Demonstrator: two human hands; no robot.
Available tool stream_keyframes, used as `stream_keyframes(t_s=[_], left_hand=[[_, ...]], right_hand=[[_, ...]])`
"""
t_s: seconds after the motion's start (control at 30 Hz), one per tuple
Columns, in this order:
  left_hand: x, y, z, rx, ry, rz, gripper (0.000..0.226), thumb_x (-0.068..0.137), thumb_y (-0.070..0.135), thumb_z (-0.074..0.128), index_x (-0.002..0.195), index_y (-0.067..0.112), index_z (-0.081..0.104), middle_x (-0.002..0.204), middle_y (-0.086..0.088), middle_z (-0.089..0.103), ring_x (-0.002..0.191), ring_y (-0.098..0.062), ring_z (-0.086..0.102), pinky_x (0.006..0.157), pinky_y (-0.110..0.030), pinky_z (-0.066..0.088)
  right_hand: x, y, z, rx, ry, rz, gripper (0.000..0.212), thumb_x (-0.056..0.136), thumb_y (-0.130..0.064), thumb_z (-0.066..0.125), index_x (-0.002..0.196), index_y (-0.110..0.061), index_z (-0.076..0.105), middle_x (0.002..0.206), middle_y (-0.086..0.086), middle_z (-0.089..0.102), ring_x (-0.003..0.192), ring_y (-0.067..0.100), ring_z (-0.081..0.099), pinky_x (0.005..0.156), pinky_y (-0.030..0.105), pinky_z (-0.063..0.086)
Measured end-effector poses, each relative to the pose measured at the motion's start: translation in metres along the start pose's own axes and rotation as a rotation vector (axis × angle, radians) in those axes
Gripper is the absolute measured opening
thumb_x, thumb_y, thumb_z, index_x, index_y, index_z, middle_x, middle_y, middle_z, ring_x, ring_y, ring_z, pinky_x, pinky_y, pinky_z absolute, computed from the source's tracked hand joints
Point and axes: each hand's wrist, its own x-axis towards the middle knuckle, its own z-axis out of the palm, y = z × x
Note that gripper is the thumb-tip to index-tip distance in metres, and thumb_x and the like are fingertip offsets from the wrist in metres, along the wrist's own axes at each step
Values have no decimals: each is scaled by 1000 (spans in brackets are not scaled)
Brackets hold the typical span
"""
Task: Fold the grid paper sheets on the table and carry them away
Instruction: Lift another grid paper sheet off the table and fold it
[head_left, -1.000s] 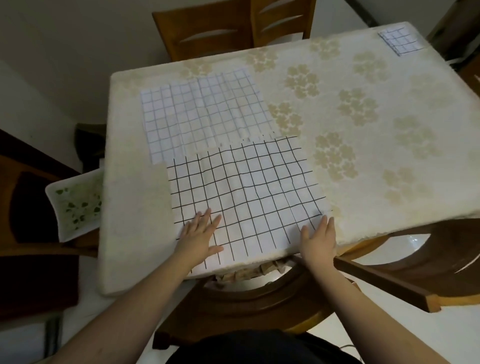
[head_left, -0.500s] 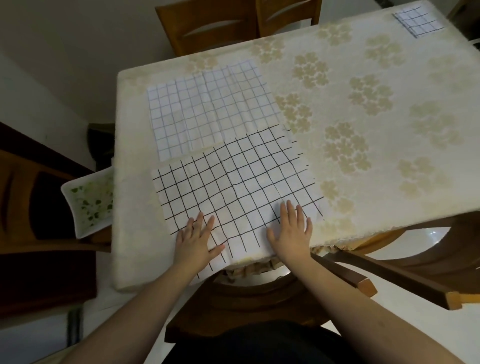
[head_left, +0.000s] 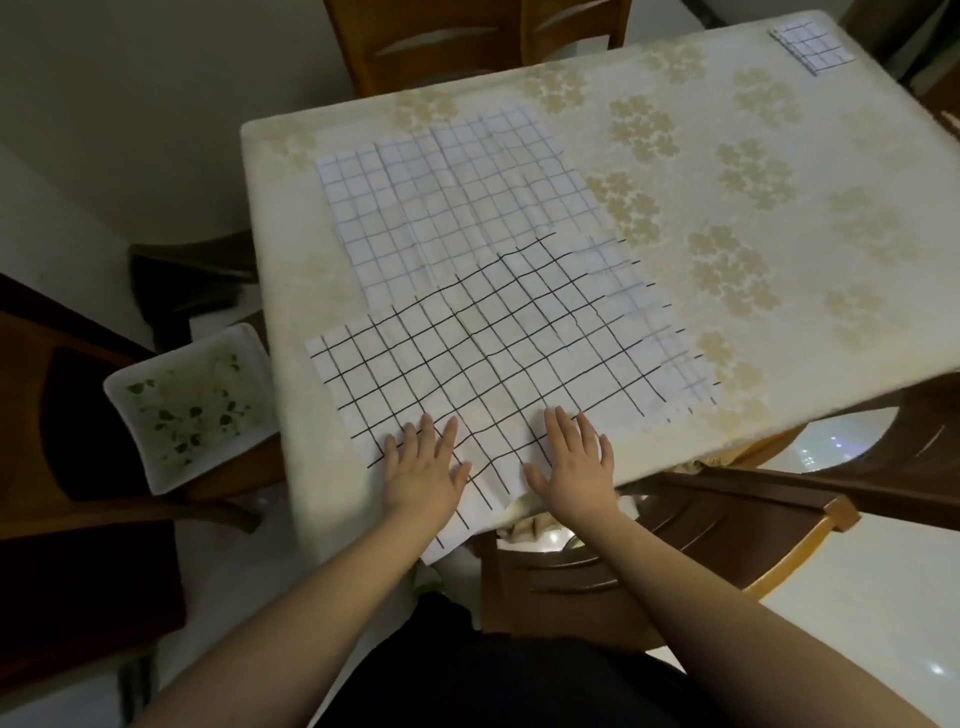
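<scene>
A large white sheet with a bold black grid (head_left: 498, 364) lies flat at the near edge of the table (head_left: 779, 208), its near corner hanging over the edge. My left hand (head_left: 423, 467) and my right hand (head_left: 571, 462) both press flat on its near part, fingers straight, close together. Behind it, partly covered by it, lies a second creased sheet with a fainter grid (head_left: 447, 197). A small folded grid paper (head_left: 813, 47) sits at the far right corner of the table.
The table wears a cream cloth with floral print. A white tray with green leaf print (head_left: 192, 405) rests on a chair at the left. Wooden chairs stand at the far side (head_left: 467, 41) and at the near right (head_left: 727, 514).
My right hand slid left along the sheet's near edge toward my left hand. The bold-grid sheet shifted left and turned a little. The view moved as well.
</scene>
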Motion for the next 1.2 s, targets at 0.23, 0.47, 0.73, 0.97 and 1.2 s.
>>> stream_keyframes(t_s=[0.23,0.47,0.73,0.97,1.2], left_hand=[[3,-45,-4,25,80,160,59,101,46,25,153,21,17,150,-11,37,133,-31,36,106,-47,30],[71,-77,-28,-165,169,279,47,98,35,41,142,19,41,131,-9,54,116,-29,51,94,-41,42],[171,-81,-72,-290,103,355,49,96,28,51,143,14,43,144,-12,43,127,-31,43,102,-45,41],[215,-79,-83,-298,95,200,57,94,33,58,145,14,41,146,-12,40,130,-31,39,105,-43,37],[237,-71,-100,-410,106,-99,35,94,37,59,123,17,57,129,-13,54,120,-32,51,100,-45,40]], right_hand=[[-4,-48,13,-8,-72,87,78,96,-51,43,157,-21,5,165,1,7,152,25,-3,120,47,-1],[-20,-58,5,63,119,433,68,86,-46,62,143,-17,38,136,11,48,125,31,45,100,42,37],[-24,-62,2,518,-50,860,51,78,-47,65,114,-17,45,114,5,55,104,27,57,91,48,50],[-29,-60,-4,861,0,987,58,87,-32,72,133,-10,44,116,10,61,102,25,62,78,30,52],[-20,-63,-4,1212,3,1241,52,88,-27,72,133,-11,51,128,15,58,116,32,58,95,41,53]])
